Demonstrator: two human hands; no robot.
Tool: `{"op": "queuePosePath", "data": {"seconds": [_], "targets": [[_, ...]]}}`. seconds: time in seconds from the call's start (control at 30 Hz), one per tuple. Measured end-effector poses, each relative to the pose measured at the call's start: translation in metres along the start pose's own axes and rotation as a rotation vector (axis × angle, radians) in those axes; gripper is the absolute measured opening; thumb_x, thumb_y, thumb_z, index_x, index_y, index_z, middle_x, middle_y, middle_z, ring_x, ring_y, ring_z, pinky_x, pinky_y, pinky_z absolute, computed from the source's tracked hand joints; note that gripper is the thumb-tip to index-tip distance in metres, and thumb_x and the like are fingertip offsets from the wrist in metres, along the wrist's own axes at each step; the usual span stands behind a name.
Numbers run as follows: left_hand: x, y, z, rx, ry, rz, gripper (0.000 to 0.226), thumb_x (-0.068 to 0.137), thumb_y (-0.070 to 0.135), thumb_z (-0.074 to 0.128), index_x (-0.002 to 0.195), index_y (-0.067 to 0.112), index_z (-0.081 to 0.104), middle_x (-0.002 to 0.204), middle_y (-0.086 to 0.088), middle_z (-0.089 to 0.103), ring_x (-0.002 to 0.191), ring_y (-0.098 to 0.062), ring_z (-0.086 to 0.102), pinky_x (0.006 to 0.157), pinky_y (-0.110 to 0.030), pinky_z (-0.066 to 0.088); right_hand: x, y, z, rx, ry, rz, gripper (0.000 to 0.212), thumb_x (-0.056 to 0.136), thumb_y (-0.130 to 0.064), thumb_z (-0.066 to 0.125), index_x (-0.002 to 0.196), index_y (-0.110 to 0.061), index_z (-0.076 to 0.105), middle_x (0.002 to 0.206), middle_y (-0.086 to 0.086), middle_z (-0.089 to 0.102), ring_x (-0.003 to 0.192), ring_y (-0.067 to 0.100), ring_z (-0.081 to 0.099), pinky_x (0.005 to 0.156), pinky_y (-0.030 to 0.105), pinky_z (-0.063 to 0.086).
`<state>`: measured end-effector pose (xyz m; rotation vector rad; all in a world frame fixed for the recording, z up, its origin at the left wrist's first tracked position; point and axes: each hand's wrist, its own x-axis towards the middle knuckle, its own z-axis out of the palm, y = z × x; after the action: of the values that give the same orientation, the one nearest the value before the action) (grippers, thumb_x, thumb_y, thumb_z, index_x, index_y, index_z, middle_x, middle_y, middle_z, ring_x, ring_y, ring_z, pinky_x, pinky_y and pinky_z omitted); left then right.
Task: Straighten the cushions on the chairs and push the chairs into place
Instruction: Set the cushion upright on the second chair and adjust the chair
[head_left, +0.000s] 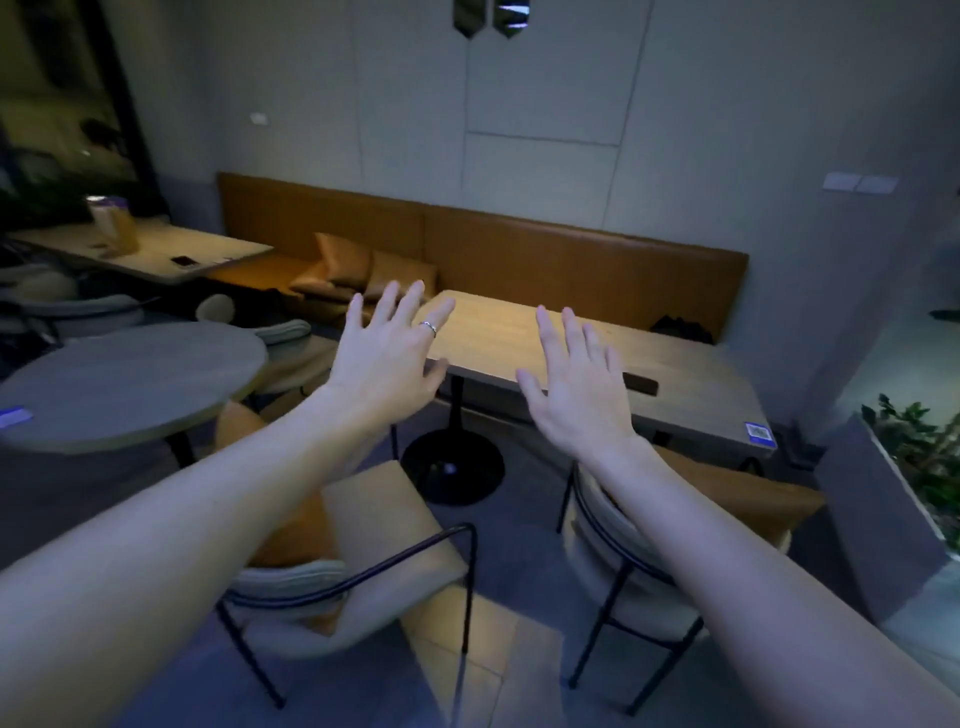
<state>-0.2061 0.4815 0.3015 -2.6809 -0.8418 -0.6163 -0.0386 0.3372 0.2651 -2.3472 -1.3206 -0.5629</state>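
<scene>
Hovering above chairs: left hand, right hand, fingers spread wide, grasping nothing.

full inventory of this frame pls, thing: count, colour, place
chairs: 2, black frame, pale padding, near, pulled out from rectangular table
seat cushions: 2, tan-orange, one on each chair
rectangular table: 1, light wood, centre
round table: 1, grey, left
far table: 1, light, back left
bench: 1, brown, along wall
bench pillows: about 3, brown, left end of bench
planter: 1, green leaves, right edge
left hand: open, ring, held over table edge
right hand: open, over table
</scene>
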Motion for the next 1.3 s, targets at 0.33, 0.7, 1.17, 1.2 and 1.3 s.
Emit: {"op": "queuePosePath", "data": {"seconds": [0.33, 0.7, 1.17, 1.2, 1.3], "targets": [[-0.078, -0.179, -0.075, 0.039, 0.173, -0.215, 0.07, 0.099, 0.054, 0.046, 0.163, 0.031, 0.026, 0.17, -0.015, 0.024, 0.157, -0.038, 0.018, 0.121, -0.064, 0.017, 0.027, -0.208, -0.018, 0.137, 0.071, -0.239, 0.068, 0.101, -0.053, 0.035, 0.162, -0.029, 0.016, 0.169, 0.012, 0.023, 0.154, 0.037, 0.021, 0.121, 0.055, 0.023], [-0.074, -0.284, -0.053, 0.057, 0.228, -0.328, 0.072, 0.097, 0.069, 0.021, 0.163, 0.041, 0.015, 0.173, -0.013, 0.014, 0.158, -0.039, 0.01, 0.119, -0.069, 0.012, 0.087, -0.303, 0.033, 0.251, 0.094, -0.308, 0.071, 0.101, -0.06, 0.031, 0.163, -0.033, 0.011, 0.171, 0.009, 0.015, 0.156, 0.033, 0.015, 0.122, 0.058, 0.02], [0.02, -0.396, 0.126, -0.048, -0.164, -0.313, 0.076, 0.095, 0.073, 0.026, 0.162, 0.045, 0.003, 0.175, -0.008, -0.004, 0.159, -0.036, -0.006, 0.119, -0.072, 0.007, 0.182, -0.363, 0.248, 0.278, -0.154, -0.1, 0.077, 0.099, -0.062, 0.036, 0.163, -0.035, 0.003, 0.172, 0.011, 0.008, 0.156, 0.038, 0.013, 0.118, 0.066, 0.018], [0.024, -0.402, 0.137, -0.055, -0.194, -0.308, 0.077, 0.095, 0.074, 0.027, 0.162, 0.046, 0.002, 0.175, -0.007, -0.005, 0.159, -0.036, -0.007, 0.119, -0.072, 0.006, 0.182, -0.367, 0.262, 0.278, -0.176, -0.083, 0.077, 0.099, -0.063, 0.036, 0.163, -0.035, 0.003, 0.172, 0.012, 0.008, 0.155, 0.038, 0.013, 0.117, 0.067, 0.019], [0.032, -0.422, 0.172, -0.081, -0.27, -0.294, 0.08, 0.093, 0.075, 0.03, 0.162, 0.047, 0.001, 0.174, -0.006, -0.007, 0.158, -0.036, -0.009, 0.119, -0.072, 0.007, 0.179, -0.376, 0.298, 0.265, -0.236, -0.04, 0.079, 0.097, -0.064, 0.037, 0.162, -0.036, 0.002, 0.172, 0.012, 0.007, 0.155, 0.039, 0.014, 0.114, 0.069, 0.02]]}}
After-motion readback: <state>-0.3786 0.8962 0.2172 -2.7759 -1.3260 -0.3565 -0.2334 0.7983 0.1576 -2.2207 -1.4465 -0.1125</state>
